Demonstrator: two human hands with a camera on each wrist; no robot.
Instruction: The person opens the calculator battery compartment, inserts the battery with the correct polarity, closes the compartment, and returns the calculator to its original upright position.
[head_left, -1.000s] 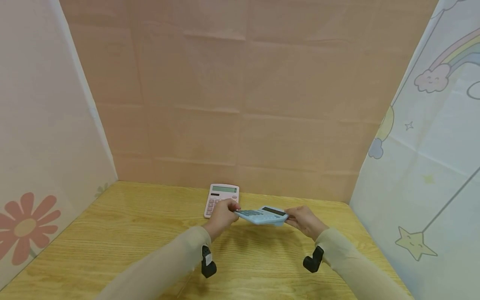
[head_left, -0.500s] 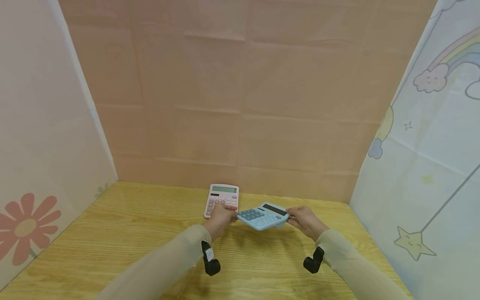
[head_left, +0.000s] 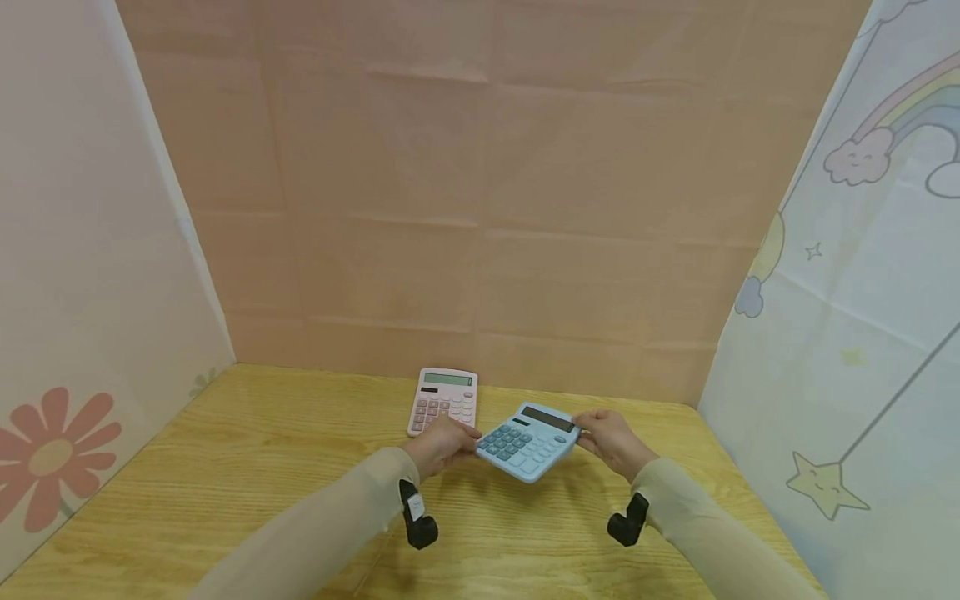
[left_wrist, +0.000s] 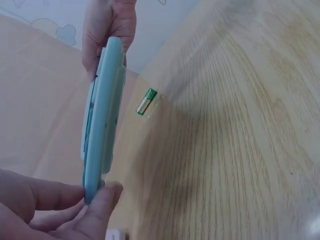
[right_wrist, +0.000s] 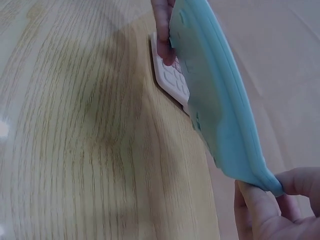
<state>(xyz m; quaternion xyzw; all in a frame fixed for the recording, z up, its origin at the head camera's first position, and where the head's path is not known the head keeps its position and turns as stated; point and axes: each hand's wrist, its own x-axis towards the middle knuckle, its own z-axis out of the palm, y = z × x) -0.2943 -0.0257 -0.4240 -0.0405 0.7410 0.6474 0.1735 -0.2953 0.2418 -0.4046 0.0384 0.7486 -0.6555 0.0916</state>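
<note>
A light blue calculator (head_left: 528,442) is held above the table between both hands, its keys and dark display tilted toward the head camera. My left hand (head_left: 444,443) pinches its lower left corner between thumb and fingers, as the left wrist view also shows. At the upper right corner, my right hand (head_left: 611,442) grips it, thumb and fingers on opposite faces. Its underside (right_wrist: 205,95) shows in the right wrist view. Behind the left hand, a pink calculator (head_left: 448,392) lies face up on the table, its lower keys partly covered by that hand.
The wooden table (head_left: 247,467) meets an orange-brown backdrop (head_left: 480,208) at the back. Patterned white panels (head_left: 840,358) stand at the sides. A green battery (left_wrist: 146,101) lies on the table in the left wrist view. Each forearm carries a black wrist camera (head_left: 420,521).
The blue calculator has tilted so that its key face turns more toward the head camera, its near edge coming lower. The left hand has moved slightly down; the right hand stays nearly in place.
</note>
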